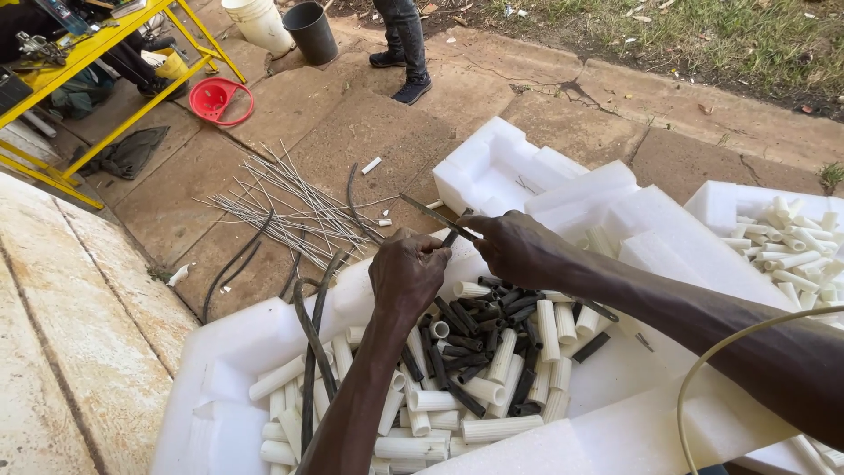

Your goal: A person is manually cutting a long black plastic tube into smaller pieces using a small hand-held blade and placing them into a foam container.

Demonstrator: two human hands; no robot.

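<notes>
A: Any pkgs, labels, signs, screens?

B: No labels, signs or screens. Pkg material only: white foam packing tray [220, 369] at bottom left-center, holding white and black tube pieces. Second white foam tray [730, 207] at far right, w/ white tubes.

A: Other?

B: Molded white foam insert [492, 163] on the ground, center, just behind the first tray.

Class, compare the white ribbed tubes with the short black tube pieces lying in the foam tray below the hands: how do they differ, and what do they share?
The white ribbed tubes are pale and thick; the black tube pieces are dark and thinner. The white ones have a ribbed surface; the black ones look smooth. The white ones spread across the foam tray; the black ones cluster in the middle. Both are short cut lengths lying loosely jumbled in the same tray.
</notes>
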